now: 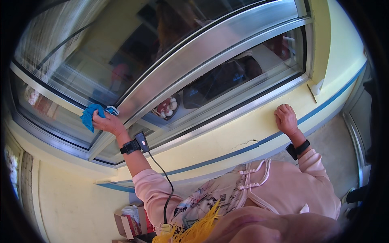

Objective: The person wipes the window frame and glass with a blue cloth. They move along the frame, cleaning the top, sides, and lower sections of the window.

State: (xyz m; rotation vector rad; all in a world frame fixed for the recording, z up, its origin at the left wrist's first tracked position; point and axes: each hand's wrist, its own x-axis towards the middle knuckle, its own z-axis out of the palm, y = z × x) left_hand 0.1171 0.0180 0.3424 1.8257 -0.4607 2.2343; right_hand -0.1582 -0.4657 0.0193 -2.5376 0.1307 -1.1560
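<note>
My left hand point(107, 122) grips a blue cloth point(92, 117), pressed to the metal window frame where a horizontal rail meets the upright. A light-edged fold of cloth sticks out beyond my fingers. Around the cloth are the large upper glass pane point(91, 66) and a smaller lower pane point(51, 112). My right hand point(286, 119) rests with curled fingers against the yellow wall below the window; nothing shows in it, though its palm is hidden. Both wrists wear black straps, the left one with a small black device point(141, 142) and a cable.
Behind the glass are a bowl of white, round items point(166, 108) and a dark object on a light surface. A blue stripe point(212, 158) runs along the wall. An open cardboard box point(125, 225) stands below at left. At the right edge, part of another person's leg and shoe shows near a metal-framed door.
</note>
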